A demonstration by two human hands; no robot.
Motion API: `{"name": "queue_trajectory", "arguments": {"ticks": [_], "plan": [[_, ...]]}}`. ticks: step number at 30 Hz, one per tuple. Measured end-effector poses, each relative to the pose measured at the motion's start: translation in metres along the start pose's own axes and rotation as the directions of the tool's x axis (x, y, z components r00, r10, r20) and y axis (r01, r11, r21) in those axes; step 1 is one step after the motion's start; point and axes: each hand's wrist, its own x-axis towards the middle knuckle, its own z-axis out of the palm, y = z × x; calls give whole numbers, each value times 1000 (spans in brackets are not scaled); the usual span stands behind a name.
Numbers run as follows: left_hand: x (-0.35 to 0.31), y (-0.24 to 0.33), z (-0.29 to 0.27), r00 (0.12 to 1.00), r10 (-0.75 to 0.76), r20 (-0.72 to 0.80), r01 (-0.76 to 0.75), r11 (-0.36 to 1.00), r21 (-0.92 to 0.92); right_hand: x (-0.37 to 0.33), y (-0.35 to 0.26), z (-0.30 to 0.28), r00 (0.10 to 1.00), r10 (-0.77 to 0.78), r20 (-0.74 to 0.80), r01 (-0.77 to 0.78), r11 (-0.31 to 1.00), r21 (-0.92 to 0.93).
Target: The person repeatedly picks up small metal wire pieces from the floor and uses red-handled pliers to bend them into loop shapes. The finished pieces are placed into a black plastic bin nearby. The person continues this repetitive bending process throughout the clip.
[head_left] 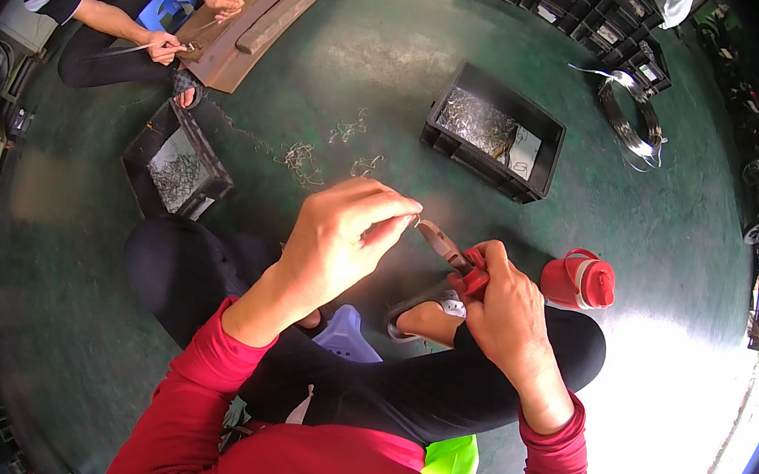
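Note:
In front of my lap, my right hand (506, 310) is wrapped round red-handled pliers (442, 243), whose long metal jaws point up and left. The jaw tip reaches the fingertips of my left hand (342, 238). Thumb and forefinger of that hand are pinched together on something too small to name. Beyond my hands, little heaps of thin bent metal pieces (300, 164) lie on the green floor. A black crate (533, 181) ahead to the right contains many small shiny metal pieces and a white card. Another black crate (212, 162) with similar pieces stands at the left.
A red jug (578, 280) stands beside my right knee. Coiled wire (631, 115) lies at the far right, near stacked black crates (587, 23). At the upper left, a co-worker (111, 19) sits by a brown metal channel (250, 20). A blue stool (346, 335) is beneath me.

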Motion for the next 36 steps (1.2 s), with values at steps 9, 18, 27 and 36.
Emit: {"name": "queue_trajectory", "arguments": {"ticks": [9,18,27,36], "plan": [[0,0,-1,989,148,-18,-142,973,184,1,-4,-3,989,49,138,-73,982,173],[-1,-1,-2,990,138,-17,-133,978,160,3,-7,-2,975,79,209,-117,977,177],[-8,0,-11,926,-237,293,341,858,-383,3,-10,-11,938,137,317,-222,943,249],[-18,6,-4,929,-230,289,316,899,-302,4,-12,0,977,34,211,-100,945,311]]}}
